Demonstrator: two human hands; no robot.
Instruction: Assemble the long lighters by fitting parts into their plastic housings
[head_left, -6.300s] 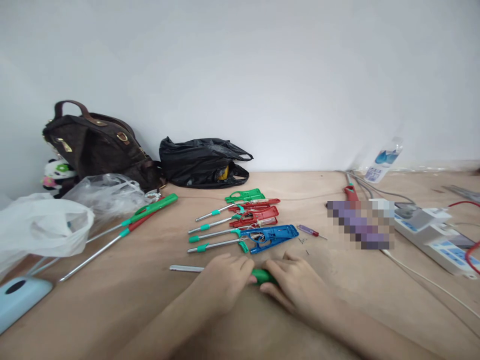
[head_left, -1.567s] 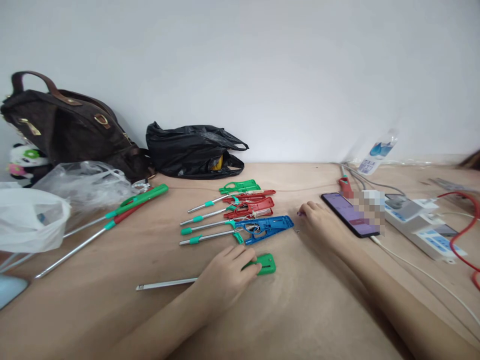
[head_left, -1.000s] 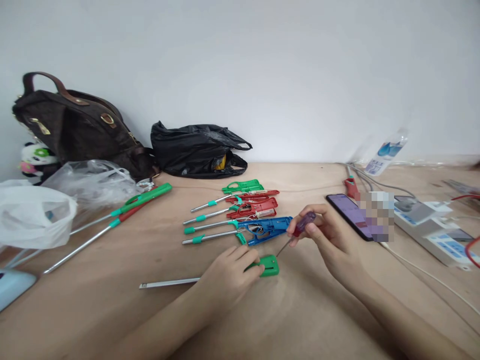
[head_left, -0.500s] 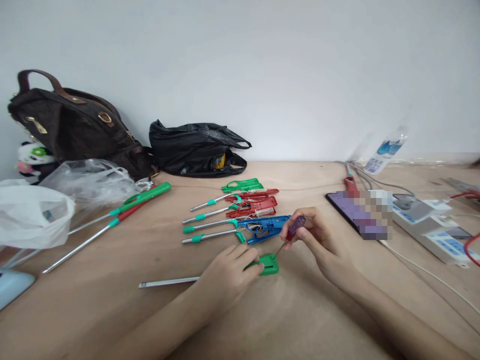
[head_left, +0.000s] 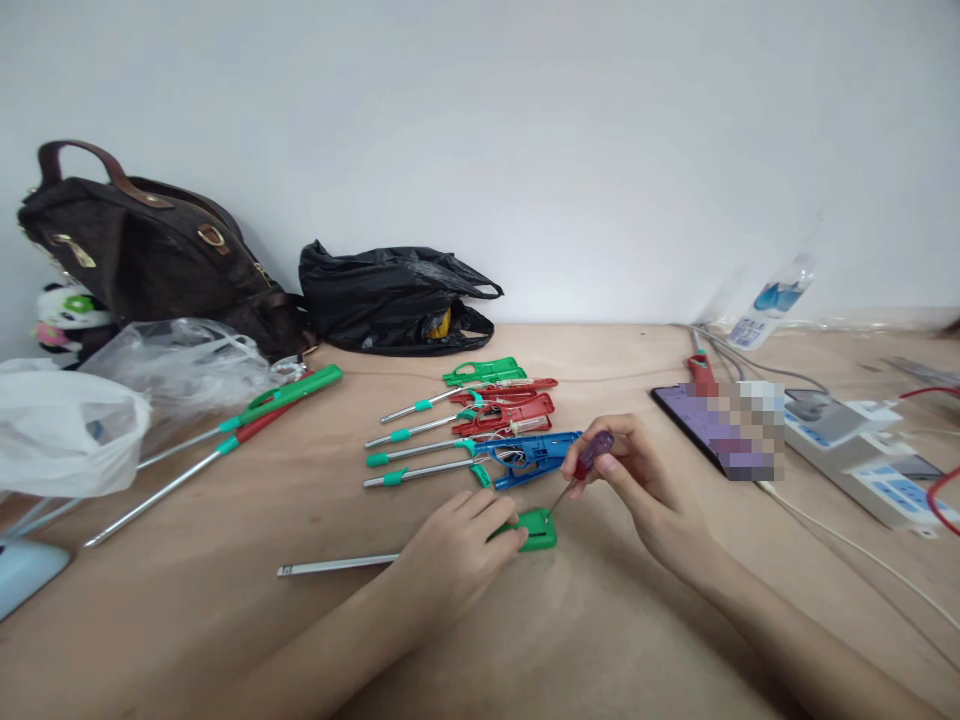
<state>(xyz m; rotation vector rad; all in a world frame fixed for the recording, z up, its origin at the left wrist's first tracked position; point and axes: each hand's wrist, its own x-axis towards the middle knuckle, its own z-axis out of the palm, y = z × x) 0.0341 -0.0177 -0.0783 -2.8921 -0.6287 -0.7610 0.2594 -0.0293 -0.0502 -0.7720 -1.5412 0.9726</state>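
while left hand (head_left: 459,548) holds green lighter (head_left: 540,530), tilted screwdriver (head_left: 595,455) in right hand (head_left: 651,492)

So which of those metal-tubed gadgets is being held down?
The green-handled one at front centre, under the left hand; the right hand holds a screwdriver to its end. No hand holds the others.

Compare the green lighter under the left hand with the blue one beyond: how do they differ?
The green lighter looks closed where it shows; the blue lighter lies open, wires exposed. The left hand holds the green lighter, while the blue lighter lies unheld. Both have a silvery tube pointing left.
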